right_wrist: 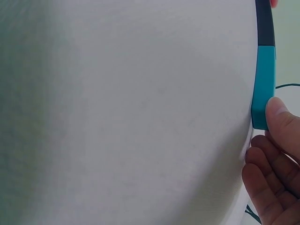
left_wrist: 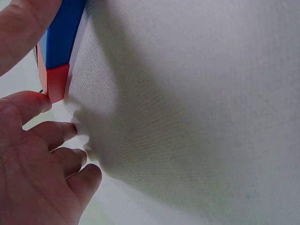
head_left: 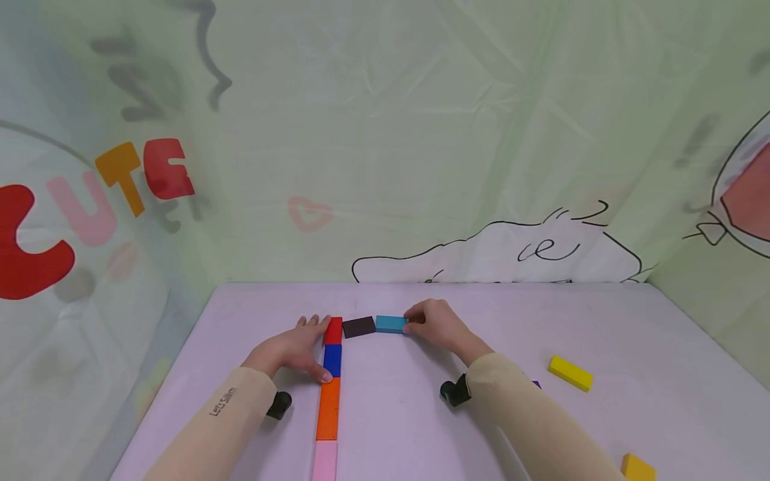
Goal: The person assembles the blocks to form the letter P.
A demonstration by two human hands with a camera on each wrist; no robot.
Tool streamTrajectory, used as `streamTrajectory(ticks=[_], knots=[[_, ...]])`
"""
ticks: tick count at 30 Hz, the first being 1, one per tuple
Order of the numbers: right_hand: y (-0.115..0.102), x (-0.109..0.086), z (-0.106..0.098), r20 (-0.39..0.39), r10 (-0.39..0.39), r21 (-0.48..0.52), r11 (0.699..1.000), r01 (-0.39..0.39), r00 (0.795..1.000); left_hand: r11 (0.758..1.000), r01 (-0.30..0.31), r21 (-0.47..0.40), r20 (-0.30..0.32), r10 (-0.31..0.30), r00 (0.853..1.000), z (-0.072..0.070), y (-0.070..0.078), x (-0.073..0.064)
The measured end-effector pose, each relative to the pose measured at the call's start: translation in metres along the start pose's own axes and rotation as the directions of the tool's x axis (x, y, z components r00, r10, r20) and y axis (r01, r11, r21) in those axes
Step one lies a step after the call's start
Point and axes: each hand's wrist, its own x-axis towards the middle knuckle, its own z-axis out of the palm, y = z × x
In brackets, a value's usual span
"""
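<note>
A row of flat blocks runs up the table in the head view: a pink block (head_left: 325,461), an orange block (head_left: 328,409), a blue block (head_left: 333,361) and a red block (head_left: 333,331). From the red one, a black block (head_left: 359,327) and a light blue block (head_left: 391,325) extend rightward. My left hand (head_left: 295,349) lies spread beside the row, its index fingertip at the red block and thumb where blue meets orange. Thumb and index finger of my right hand (head_left: 438,326) pinch the light blue block's right end; the other fingers curl loosely below in the right wrist view.
A yellow block (head_left: 570,373) lies right of my right forearm. Closer in is an orange-yellow block (head_left: 639,467), and a purple corner (head_left: 537,384) peeks out behind the sleeve. Printed cloth (head_left: 421,133) hangs behind the white table (head_left: 397,414).
</note>
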Motion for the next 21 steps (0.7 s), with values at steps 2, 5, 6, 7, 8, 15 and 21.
streamTrajectory(ticks=[2,5,6,7,8,15,21], knots=[[0.0,-0.0001,0.0,0.002,0.003,0.003,1.0,-0.003,1.0,1.0,-0.002,0.0,0.001,0.002,1.0,-0.0002,-0.0002,-0.0002],[0.0,-0.0003,0.0,0.001,0.003,0.005,1.0,-0.003,1.0,1.0,-0.002,-0.003,0.001,0.002,1.0,0.0,-0.0008,0.0002],[0.0,-0.0005,0.0,0.0,0.002,0.005,1.0,-0.002,1.0,1.0,-0.002,-0.005,0.002,0.002,1.0,-0.0002,-0.0007,-0.0001],[0.0,-0.0006,0.0,-0.001,0.001,0.005,1.0,-0.001,1.0,1.0,-0.001,-0.008,0.002,0.001,1.0,0.0001,-0.0009,0.0002],[0.0,-0.0006,0.0,-0.001,0.0,0.006,1.0,0.0,1.0,1.0,-0.001,-0.011,0.002,0.001,1.0,0.0002,-0.001,0.0007],[0.0011,-0.0006,0.0007,-0.004,-0.004,0.0,1.0,0.004,1.0,1.0,0.004,-0.006,0.002,-0.004,1.0,0.001,-0.0004,0.0015],[0.0009,-0.0015,0.0003,-0.003,-0.004,0.007,1.0,0.004,1.0,1.0,0.009,-0.014,0.001,-0.009,1.0,0.0003,-0.0001,-0.0007]])
